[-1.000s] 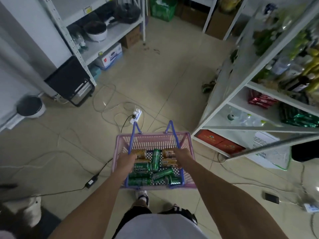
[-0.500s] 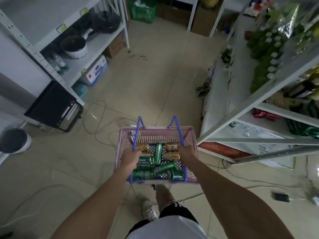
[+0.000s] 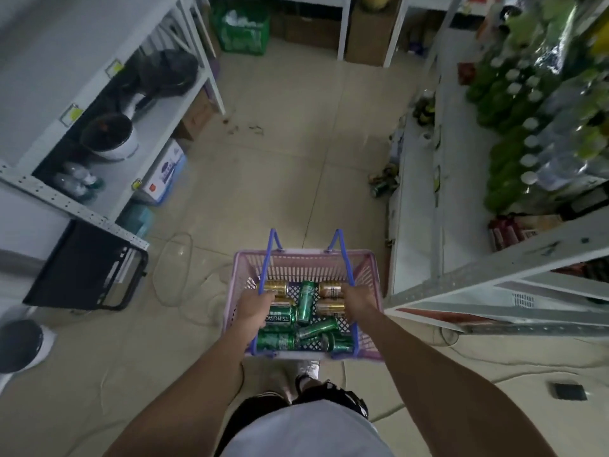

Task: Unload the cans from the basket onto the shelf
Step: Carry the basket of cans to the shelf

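Note:
A pink plastic basket (image 3: 306, 265) with two blue handles hangs in front of me above the floor. Several green cans (image 3: 306, 301) and gold cans (image 3: 329, 289) lie loose on its bottom. My left hand (image 3: 253, 313) is closed around the left blue handle. My right hand (image 3: 357, 303) is closed around the right blue handle. The white metal shelf (image 3: 418, 206) stands just right of the basket, holding green bottles (image 3: 504, 153) on an upper level.
A second white shelf (image 3: 155, 127) on the left holds pots and boxes. A black heater (image 3: 89, 265) and a white bin (image 3: 19, 344) stand at the left. Cables (image 3: 184, 278) lie on the tiled floor. Green crates and cartons sit at the far end.
I have walked forward along the aisle with the basket held in both hands. The right shelf is now closer and the power strip on the floor has passed out of sight.

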Motion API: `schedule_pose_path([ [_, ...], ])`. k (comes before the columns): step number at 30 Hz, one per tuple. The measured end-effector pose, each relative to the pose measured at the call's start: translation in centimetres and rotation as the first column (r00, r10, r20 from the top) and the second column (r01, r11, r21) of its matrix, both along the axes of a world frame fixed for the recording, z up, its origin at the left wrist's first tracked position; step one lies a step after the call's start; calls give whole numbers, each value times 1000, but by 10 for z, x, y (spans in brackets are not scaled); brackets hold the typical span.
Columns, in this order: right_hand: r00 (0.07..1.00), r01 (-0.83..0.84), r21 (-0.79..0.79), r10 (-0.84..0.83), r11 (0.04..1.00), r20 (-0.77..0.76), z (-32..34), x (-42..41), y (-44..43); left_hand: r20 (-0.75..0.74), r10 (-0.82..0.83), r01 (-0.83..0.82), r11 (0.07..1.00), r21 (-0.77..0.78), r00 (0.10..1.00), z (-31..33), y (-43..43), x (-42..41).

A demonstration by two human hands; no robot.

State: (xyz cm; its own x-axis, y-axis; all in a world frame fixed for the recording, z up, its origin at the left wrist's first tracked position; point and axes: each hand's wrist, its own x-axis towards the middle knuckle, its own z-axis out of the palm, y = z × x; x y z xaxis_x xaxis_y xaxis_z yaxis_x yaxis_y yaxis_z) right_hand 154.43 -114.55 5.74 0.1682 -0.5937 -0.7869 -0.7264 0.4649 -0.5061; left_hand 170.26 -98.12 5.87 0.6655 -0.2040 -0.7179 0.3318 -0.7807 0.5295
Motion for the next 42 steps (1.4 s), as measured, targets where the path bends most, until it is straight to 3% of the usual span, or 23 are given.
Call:
schedule_pose_path([
  [17,967,249,-56,-252,967,-44,5,134,-148,-42,-201,197,978,-74,979,-12,-193,175],
  [23,947,293,-145,-307,945,-90,5,159,-180,-38,-359,353,929,-109,933,-2,-267,200],
  [31,832,545,-119,-553,830,-51,-11,187,-245,5,-525,524,850,-53,851,-11,-372,240],
  [35,760,648,-32,-649,761,-44,-32,202,-282,-13,-599,599,800,5,800,-25,-422,245],
  [42,612,790,82,-789,608,-51,-47,207,-315,-33,-763,763,643,65,646,-24,-499,239],
])
